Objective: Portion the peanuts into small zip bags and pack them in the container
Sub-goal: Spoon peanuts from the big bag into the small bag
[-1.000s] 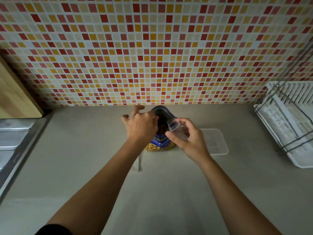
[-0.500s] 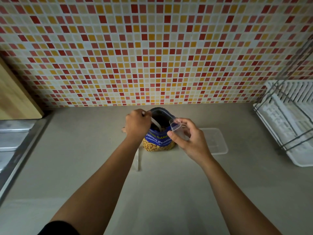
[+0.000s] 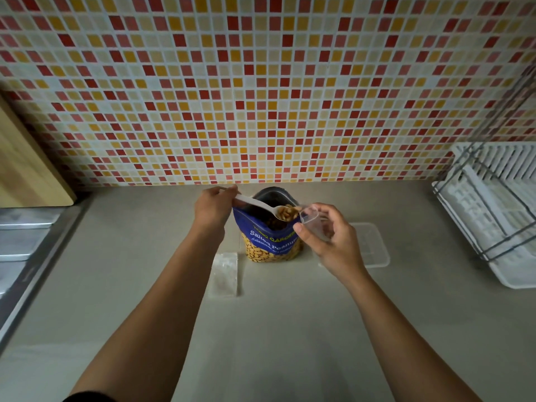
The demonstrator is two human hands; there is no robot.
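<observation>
— What is sitting on the pale grey countertop [image 3: 275,329]?
— A tall blue peanut pouch [image 3: 269,242] is standing open, with a clear rectangular plastic container [image 3: 374,250] lying just to its right.
— And the hands?
— The left hand [image 3: 211,210] is gripping a white plastic spoon [image 3: 258,205] over the pouch mouth. The right hand [image 3: 333,242] is pinching a small clear zip bag [image 3: 313,221] beside the spoon's bowl, which is carrying peanuts [image 3: 287,213].

Counter [image 3: 275,329]: matt, smooth, beige. Spoon [image 3: 255,203]: white plastic, slight sheen. Peanut bag [image 3: 272,242]: glossy printed film — dark lining inside. Small zip bag [image 3: 314,224], container [image 3: 374,245]: thin clear plastic. Wall tiles [image 3: 261,82]: glazed mosaic. Dish rack [image 3: 493,221]: white plastic, grey metal wire. Sink drainer [image 3: 23,236]: dull brushed metal. Board [image 3: 26,169] — pale matt wood.
</observation>
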